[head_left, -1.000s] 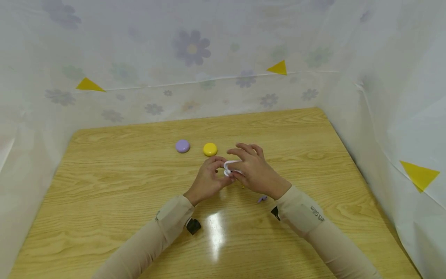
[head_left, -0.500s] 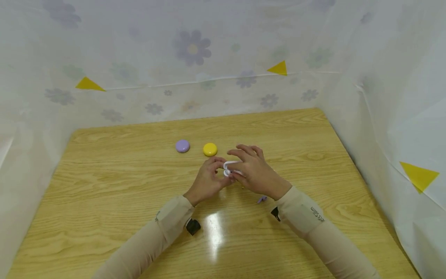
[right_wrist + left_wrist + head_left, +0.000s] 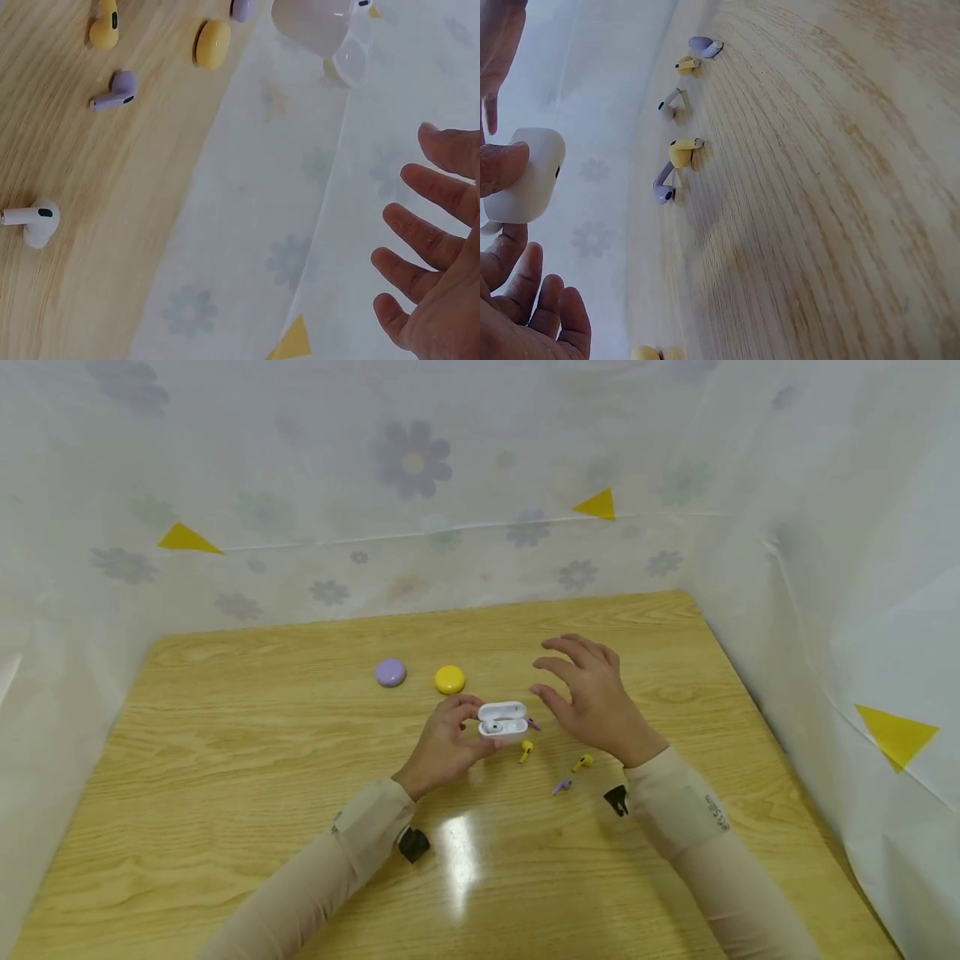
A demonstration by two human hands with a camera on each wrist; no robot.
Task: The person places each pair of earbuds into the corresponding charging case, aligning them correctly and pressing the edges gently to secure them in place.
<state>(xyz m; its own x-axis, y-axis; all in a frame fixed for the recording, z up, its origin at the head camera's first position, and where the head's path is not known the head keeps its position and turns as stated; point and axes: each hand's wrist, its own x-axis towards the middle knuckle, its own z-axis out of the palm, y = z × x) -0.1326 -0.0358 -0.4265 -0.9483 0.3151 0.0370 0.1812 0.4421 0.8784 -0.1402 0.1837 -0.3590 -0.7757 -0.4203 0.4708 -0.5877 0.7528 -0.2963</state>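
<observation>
My left hand (image 3: 441,750) grips a white earbud charging case (image 3: 513,734) above the table, thumb in front and fingers behind. The case lid stands up, and one white earbud (image 3: 492,727) sits in the left slot; the right slot shows no earbud. To the right of the case, my right hand (image 3: 596,706) hovers with spread fingers, holding nothing. Below lie two yellow earbuds (image 3: 527,749) and two purple earbuds (image 3: 562,787). Another white earbud (image 3: 37,217) lies on the table in the right wrist view; the head view hides it behind my right hand.
Farther back on the wooden table (image 3: 262,735) stand a round purple case (image 3: 391,672) and a round yellow case (image 3: 450,680), both with lids down. White flowered sheeting (image 3: 480,560) surrounds the table's back and sides, with yellow triangles (image 3: 597,506) stuck on it.
My right hand has left the white case and moved right and away, its fingers spreading. The case's inside and the earbuds beneath now show. My left hand has stayed nearly still.
</observation>
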